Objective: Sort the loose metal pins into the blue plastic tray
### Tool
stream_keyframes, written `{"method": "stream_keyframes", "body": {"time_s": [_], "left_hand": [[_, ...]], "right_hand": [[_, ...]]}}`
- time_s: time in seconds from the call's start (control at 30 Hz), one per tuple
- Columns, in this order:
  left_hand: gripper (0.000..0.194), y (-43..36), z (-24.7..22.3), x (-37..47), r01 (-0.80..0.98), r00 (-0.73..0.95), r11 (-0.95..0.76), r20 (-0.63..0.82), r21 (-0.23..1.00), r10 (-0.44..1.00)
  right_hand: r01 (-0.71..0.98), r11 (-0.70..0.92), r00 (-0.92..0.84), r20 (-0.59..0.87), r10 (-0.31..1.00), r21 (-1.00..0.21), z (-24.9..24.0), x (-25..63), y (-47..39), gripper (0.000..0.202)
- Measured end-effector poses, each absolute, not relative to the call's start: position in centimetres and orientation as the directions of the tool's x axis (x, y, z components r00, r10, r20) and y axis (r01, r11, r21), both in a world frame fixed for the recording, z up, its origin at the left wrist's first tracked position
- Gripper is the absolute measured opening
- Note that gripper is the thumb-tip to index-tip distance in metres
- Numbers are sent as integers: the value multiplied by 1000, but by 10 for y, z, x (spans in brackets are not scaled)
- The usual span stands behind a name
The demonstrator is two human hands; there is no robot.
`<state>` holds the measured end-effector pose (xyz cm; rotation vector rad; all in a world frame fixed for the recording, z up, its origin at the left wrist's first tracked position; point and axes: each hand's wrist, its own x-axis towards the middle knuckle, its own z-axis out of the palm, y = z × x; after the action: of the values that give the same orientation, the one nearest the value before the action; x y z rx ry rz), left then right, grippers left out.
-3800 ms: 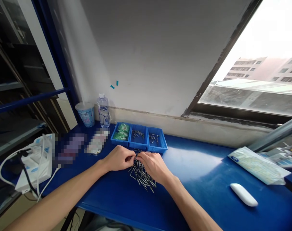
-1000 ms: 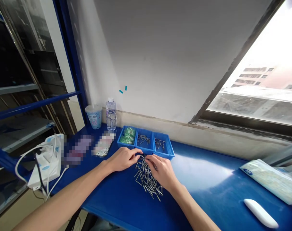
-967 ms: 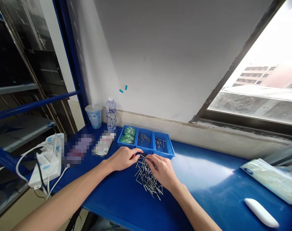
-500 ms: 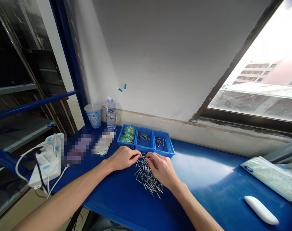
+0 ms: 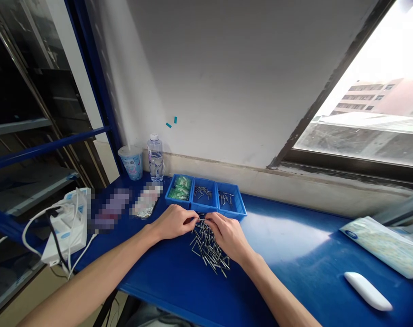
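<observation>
Two hands (image 5: 174, 221) (image 5: 228, 232) backs up, nearly meeting, pinching thin rod (image 5: 202, 220) between them.

I see the left hand (image 5: 175, 222) and right hand (image 5: 228, 234) pinching close together below the frame's centre, bare forearms (image 5: 104, 272) slanting inward.

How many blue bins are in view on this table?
3, in a row beyond the pile of metal pins: the left bin holds green packets, the middle bin thin metal pieces, the right bin similar pieces. None seems hidden.
</observation>
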<state>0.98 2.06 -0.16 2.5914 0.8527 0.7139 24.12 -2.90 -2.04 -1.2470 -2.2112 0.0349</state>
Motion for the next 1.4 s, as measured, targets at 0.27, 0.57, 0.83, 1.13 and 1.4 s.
{"method": "stream_keyframes", "body": {"time_s": [0.27, 0.57, 0.83, 1.13, 1.4], "left_hand": [[22, 19, 0, 11, 468, 698, -764, 345, 444, 627], [21, 18, -1, 12, 461, 704, -769, 345, 443, 621], [21, 18, -1, 11, 459, 702, -772, 353, 439, 619], [22, 19, -2, 11, 455, 712, -780, 350, 430, 609], [21, 17, 2, 11, 447, 715, -789, 361, 422, 598]], "right_hand": [[771, 545, -399, 417, 816, -329, -20, 241, -30, 25], [765, 571, -431, 422, 798, -299, -17, 241, -30, 30], [739, 586, -448, 407, 796, -334, -17, 242, -32, 21], [732, 601, -461, 416, 784, -320, -14, 242, -33, 26], [736, 606, -476, 405, 781, -303, -14, 243, -32, 29]]}}
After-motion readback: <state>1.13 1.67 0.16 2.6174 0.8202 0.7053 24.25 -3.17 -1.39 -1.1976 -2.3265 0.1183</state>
